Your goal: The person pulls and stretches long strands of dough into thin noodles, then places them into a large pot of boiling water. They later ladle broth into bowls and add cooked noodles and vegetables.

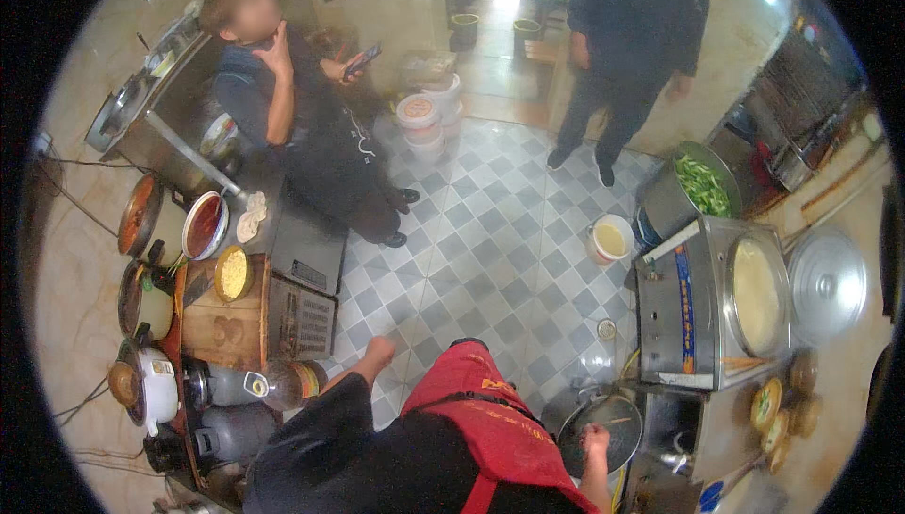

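Note:
My left hand (pixel 380 350) hangs over the tiled floor beside the red apron (pixel 470 401), its fingers loosely curled; whether it holds anything small cannot be made out. At the lower right, my right hand (pixel 596 436) is over a round dark pan (pixel 615 411), near a thin light-brown stick (pixel 621 420) that looks like a chopstick or a handle. The fingers are bent, but their grip on it is not clear. To the left stands a wooden board (pixel 223 330) with a bowl of chopped yellowish food (pixel 233 273) at its back edge.
A steel cooker with a large round pot of pale liquid (pixel 755 295) stands at right, beside a pot of cut greens (pixel 701 185) and a floor bucket (pixel 609 239). A person holding a phone (pixel 362 63) stands at left; another person (pixel 636 26) stands farther back. White tubs (pixel 421 121) stand behind.

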Motion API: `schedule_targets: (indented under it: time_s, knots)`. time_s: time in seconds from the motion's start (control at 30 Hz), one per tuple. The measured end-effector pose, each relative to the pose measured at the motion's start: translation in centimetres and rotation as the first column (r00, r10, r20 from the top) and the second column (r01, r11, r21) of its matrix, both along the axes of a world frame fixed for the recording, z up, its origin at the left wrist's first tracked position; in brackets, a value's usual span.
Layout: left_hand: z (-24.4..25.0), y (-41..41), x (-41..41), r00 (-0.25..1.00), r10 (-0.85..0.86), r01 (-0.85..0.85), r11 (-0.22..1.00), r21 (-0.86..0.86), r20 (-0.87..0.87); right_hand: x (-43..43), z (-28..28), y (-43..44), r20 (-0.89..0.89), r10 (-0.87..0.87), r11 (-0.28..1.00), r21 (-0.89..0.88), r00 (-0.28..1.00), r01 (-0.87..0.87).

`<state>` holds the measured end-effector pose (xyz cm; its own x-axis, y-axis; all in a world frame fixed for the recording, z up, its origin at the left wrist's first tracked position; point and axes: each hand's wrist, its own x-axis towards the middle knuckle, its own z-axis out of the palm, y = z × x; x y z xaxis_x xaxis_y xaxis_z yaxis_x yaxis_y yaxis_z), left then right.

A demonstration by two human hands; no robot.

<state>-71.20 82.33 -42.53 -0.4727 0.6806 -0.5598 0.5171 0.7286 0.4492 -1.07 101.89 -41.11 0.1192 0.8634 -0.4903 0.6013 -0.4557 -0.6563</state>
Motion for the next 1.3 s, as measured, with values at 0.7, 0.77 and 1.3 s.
schedule_targets:
  time_s: [0.7,0.77,1.3]
  knots:
    - [12.4,43.7,-15.5,0.8,0.394,-0.45,0.893,0.019,0.452,-29.0,13.6,22.6,-0.449,-0.032,0.969,-0.232,0.893,-0.082]
    - [13.6,50.2,-14.4,0.875,0.336,-0.376,0.925,0.052,0.35,-29.3,14.6,24.4,-0.433,-0.099,0.953,-0.3,0.896,-0.04]
    - [27.6,74.3,0.5,0.518,-0.285,0.296,0.944,0.144,0.806,-23.6,0.6,49.7,0.274,0.37,0.823,0.347,0.888,-0.45]
